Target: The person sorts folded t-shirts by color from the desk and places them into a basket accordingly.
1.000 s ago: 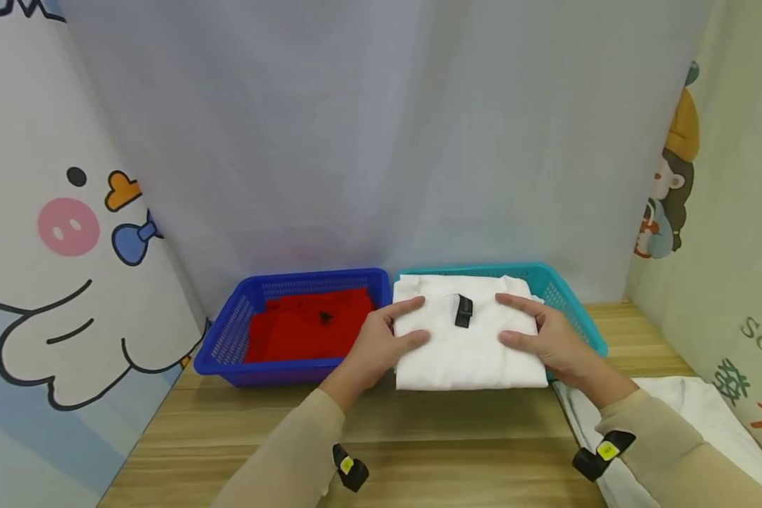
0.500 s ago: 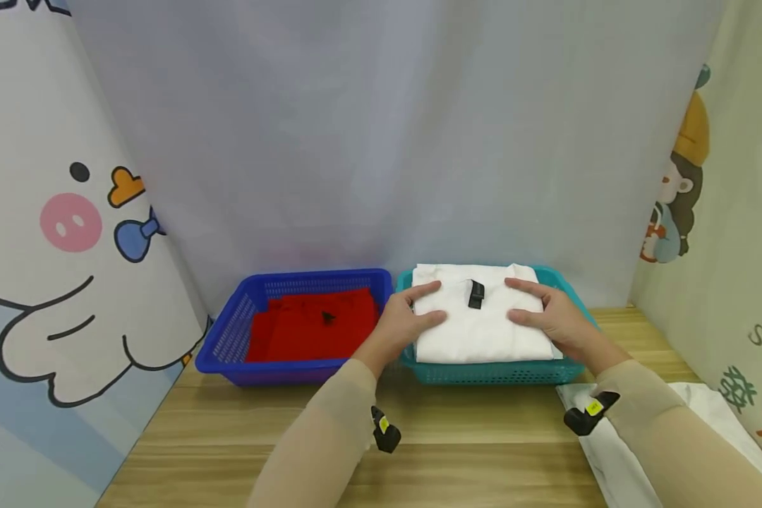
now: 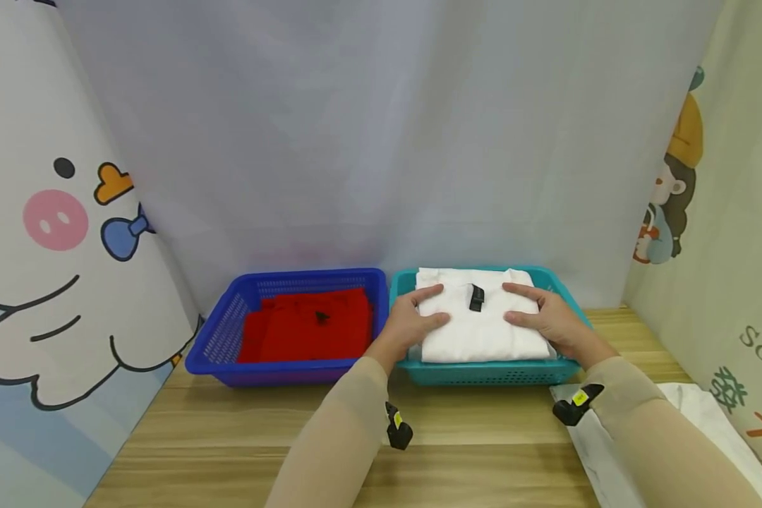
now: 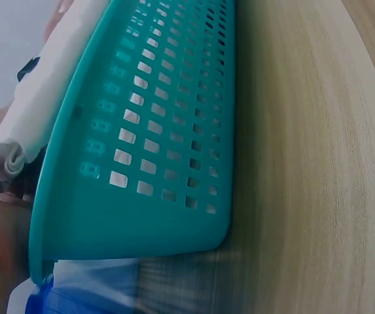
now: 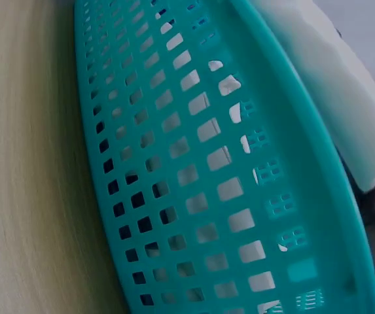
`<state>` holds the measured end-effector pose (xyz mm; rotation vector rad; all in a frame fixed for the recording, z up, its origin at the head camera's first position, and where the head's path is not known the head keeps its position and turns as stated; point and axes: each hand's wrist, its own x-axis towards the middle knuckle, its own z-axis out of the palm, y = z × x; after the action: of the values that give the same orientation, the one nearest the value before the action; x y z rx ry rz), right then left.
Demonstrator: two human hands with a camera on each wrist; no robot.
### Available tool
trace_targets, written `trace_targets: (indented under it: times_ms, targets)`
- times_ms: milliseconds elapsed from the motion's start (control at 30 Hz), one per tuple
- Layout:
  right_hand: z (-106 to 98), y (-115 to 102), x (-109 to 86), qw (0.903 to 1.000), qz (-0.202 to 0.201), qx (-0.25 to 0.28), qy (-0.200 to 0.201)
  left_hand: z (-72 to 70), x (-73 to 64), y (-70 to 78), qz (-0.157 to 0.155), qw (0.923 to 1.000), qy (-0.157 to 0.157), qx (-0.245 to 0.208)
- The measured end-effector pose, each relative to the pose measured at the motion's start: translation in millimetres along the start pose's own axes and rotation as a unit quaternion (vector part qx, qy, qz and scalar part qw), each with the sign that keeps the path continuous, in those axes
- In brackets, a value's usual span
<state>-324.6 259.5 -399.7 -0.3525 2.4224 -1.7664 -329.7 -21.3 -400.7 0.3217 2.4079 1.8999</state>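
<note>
A folded white shirt (image 3: 479, 335) with a black neck label lies level in the teal basket (image 3: 495, 374), its top slightly above the front rim. My left hand (image 3: 413, 324) grips its left side, thumb and index finger on top. On the opposite side my right hand (image 3: 549, 321) holds it the same way; the other fingers of both hands are mostly hidden. Seen from the left wrist, the shirt's rolled edge (image 4: 53, 72) sits over the rim, fingers tucked beside it. Through the holes of the basket wall (image 5: 292, 196) in the right wrist view, more white shows inside.
To the left stands a blue basket (image 3: 286, 370) with folded red clothing (image 3: 317, 335) in it. More white cloth (image 3: 609, 458) lies on the wooden table (image 3: 470, 451) at right, partly under my right forearm. A pale curtain (image 3: 368, 141) hangs close behind both baskets.
Both hands have carried the white shirt back and down, from in front of the teal basket's near rim into it. Over the last half second the shirt has sunk only slightly.
</note>
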Motion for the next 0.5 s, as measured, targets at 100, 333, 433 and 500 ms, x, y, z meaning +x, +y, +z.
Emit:
trace_targets:
  times_ms: [100, 333, 433, 500]
  targets:
    - [-1.0, 0.5, 2.2, 0.9998, 0.003, -0.020, 0.006, 2.3, 2.3, -0.8, -0.002, 0.9999, 0.005, 0.010]
    - [-2.1, 4.6, 3.2, 0.9969, -0.001, -0.076, 0.022, 9.8, 6.4, -2.6, -0.018, 0.9989, 0.011, 0.041]
    - [-0.8, 6.0, 2.7, 0.9955, -0.001, -0.090, 0.028, 11.9, 7.6, -3.4, -0.022, 0.9983, 0.016, 0.052]
    - [0.2, 7.3, 3.3, 0.9939, 0.001, -0.105, 0.034, 12.6, 8.1, -4.3, -0.020, 0.9979, 0.018, 0.059]
